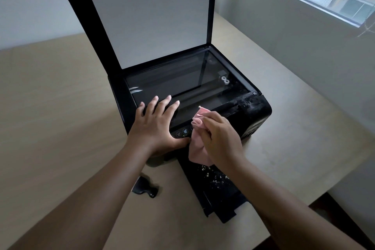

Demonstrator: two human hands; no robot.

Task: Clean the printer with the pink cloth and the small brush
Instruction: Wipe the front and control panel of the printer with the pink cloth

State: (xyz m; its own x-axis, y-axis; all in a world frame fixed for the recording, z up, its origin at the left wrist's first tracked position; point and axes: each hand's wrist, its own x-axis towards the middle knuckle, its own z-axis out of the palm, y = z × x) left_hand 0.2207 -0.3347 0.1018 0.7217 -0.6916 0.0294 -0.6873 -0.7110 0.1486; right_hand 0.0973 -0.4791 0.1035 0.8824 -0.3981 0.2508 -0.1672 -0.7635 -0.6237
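A person's left hand (pixel 155 123) lies flat, fingers spread, on the front edge of a black flatbed printer (pixel 254 113), while the right hand (pixel 220 138) grips a bunched pink cloth (pixel 197 144) against its control panel. The scanner lid (pixel 142 12) stands open. A small black brush (pixel 145 186) rests on the beige table (pixel 60 107), near the crumb-strewn output tray (pixel 217 193).

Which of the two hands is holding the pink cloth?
The right hand grips the crumpled pink cloth at the black printer front edge. The left hand holds nothing; it lies flat, fingers spread, on the printer.
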